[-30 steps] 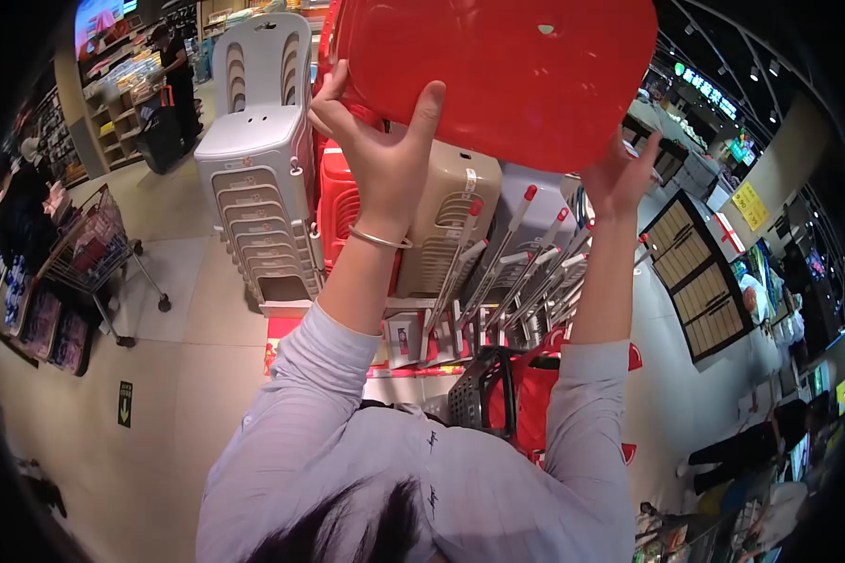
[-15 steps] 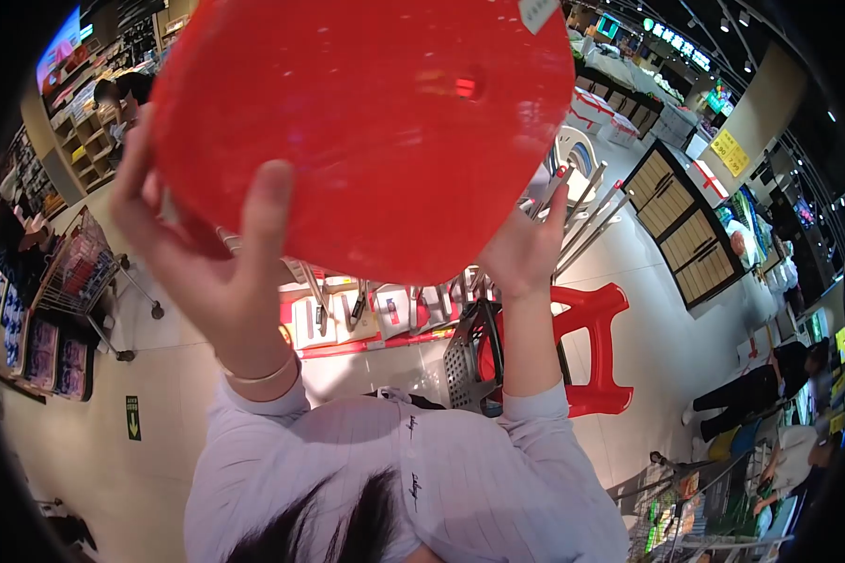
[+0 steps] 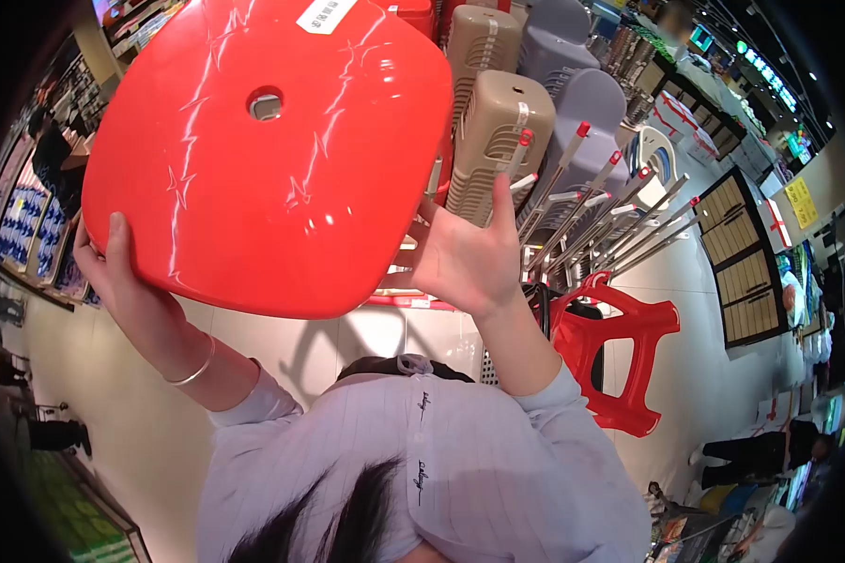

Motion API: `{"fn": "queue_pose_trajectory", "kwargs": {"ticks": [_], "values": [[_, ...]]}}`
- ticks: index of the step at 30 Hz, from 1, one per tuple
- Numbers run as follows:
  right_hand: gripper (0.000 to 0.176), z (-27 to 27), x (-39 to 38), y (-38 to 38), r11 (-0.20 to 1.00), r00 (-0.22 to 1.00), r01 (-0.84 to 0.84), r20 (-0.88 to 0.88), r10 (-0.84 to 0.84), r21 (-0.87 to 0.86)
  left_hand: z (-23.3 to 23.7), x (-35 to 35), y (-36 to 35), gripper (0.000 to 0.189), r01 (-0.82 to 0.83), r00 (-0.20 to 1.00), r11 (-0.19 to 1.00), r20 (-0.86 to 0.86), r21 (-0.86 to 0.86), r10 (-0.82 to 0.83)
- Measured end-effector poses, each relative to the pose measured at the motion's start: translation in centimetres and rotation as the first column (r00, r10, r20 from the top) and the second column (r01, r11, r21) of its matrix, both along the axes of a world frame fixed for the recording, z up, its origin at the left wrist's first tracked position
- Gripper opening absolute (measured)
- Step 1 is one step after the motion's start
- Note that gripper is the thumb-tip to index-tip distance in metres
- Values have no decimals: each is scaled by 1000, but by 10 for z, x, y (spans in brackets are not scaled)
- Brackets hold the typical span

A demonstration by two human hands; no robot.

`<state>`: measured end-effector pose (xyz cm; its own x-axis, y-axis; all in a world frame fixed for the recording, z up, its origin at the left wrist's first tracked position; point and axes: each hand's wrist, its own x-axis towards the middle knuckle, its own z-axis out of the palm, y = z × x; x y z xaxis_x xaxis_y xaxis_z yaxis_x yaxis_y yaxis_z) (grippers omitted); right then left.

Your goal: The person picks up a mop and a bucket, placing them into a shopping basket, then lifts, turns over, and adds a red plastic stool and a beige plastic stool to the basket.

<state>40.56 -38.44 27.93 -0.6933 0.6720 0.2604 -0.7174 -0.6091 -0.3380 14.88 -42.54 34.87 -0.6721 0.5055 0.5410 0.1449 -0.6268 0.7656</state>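
A glossy red stool seat [image 3: 272,178] with a round hole and a white label faces me, raised before my chest at the upper left. My left hand [image 3: 122,267] grips its lower left edge, thumb on the top face. At its right edge is my right hand [image 3: 469,249], palm showing and thumb pointing up; its other fingers go partly behind the seat. Another red stool [image 3: 634,361] lies on its side right of my right forearm.
Beige stacked stools [image 3: 502,131] and grey chairs [image 3: 587,113] stand ahead, beside metal poles with red caps [image 3: 591,197]. A slatted cabinet [image 3: 746,263] is at the right. People stand at the far left and lower right.
The red seat has moved left and turned, so its hole and label show more clearly. My right hand has shifted left relative to the poles, and more stacked stools are in view.
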Motion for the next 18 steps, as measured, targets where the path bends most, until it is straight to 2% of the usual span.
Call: {"fn": "queue_pose_trajectory", "kwargs": {"ticks": [1, 2, 6, 8, 11, 18], "values": [[93, -1, -3, 0, 1000, 999, -6, 54, 5, 4, -2, -4, -2, 44, -12, 1000, 1000, 23, -25, 13], [94, -6, -6, 3, 998, 997, -67, -24, 67, 11, -5, -10, -3, 44, -26, 999, 999, 22, -36, 27], [94, -7, -16, 3, 994, 995, -98, 30, 99, -52, -15, -30, -1, 42, -42, 997, 991, 53, -124, 49], [95, -9, -19, 3, 993, 990, -117, 79, 117, 5, -21, -40, 2, 42, -38, 997, 986, 65, -162, 49], [98, -11, -22, 3, 993, 992, -86, 87, 93, -80, -38, -60, 12, 42, 32, 996, 975, 91, -220, -12], [97, -22, -18, 5, 992, 992, -100, 71, 105, -75, -59, -64, 33, 40, 155, 980, 935, 169, -318, -105]]}}
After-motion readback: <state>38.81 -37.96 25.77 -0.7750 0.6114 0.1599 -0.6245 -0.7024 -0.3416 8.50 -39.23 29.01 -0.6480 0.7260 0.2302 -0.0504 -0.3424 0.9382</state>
